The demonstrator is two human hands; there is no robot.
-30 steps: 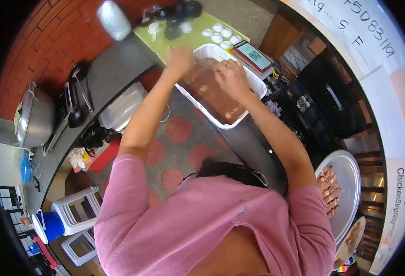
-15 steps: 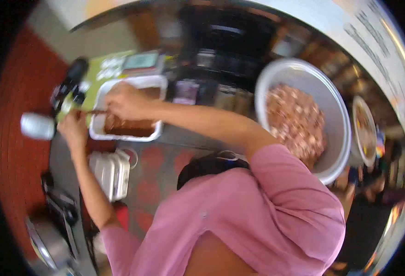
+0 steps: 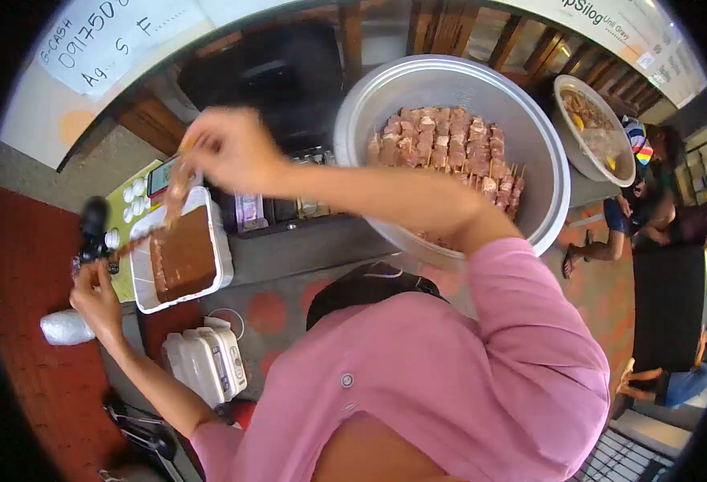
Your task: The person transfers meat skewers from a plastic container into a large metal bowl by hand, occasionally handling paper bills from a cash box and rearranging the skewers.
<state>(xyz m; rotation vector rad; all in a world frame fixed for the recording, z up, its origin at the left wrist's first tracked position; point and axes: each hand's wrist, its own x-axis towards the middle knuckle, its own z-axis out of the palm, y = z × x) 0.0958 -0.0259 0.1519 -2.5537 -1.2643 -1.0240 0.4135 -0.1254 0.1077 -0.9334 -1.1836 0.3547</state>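
Observation:
My left hand [image 3: 96,301] pinches the end of a thin skewer [image 3: 135,243], which points over a white tray [image 3: 223,269] with brown sauce [image 3: 185,257] in it. Above the tray's far edge, my right hand [image 3: 233,153] is closed on a blurred, light brown, elongated thing that hangs toward the sauce; its kind cannot be made out. To the right, a large metal bowl [image 3: 553,189] holds several rows of raw meat skewers [image 3: 442,143], partly hidden by my right forearm.
A smaller basin [image 3: 623,165] stands beyond the large bowl. Near the tray are a black stand [image 3: 94,229], small white items [image 3: 132,197] and a purple item [image 3: 251,212]. White containers [image 3: 201,365] stand below. Other people [image 3: 663,205] are at the far right.
The view has shifted, with the tray now lower and further left and the large bowl further left. My right hand has lifted from the sauce to above the tray's far edge.

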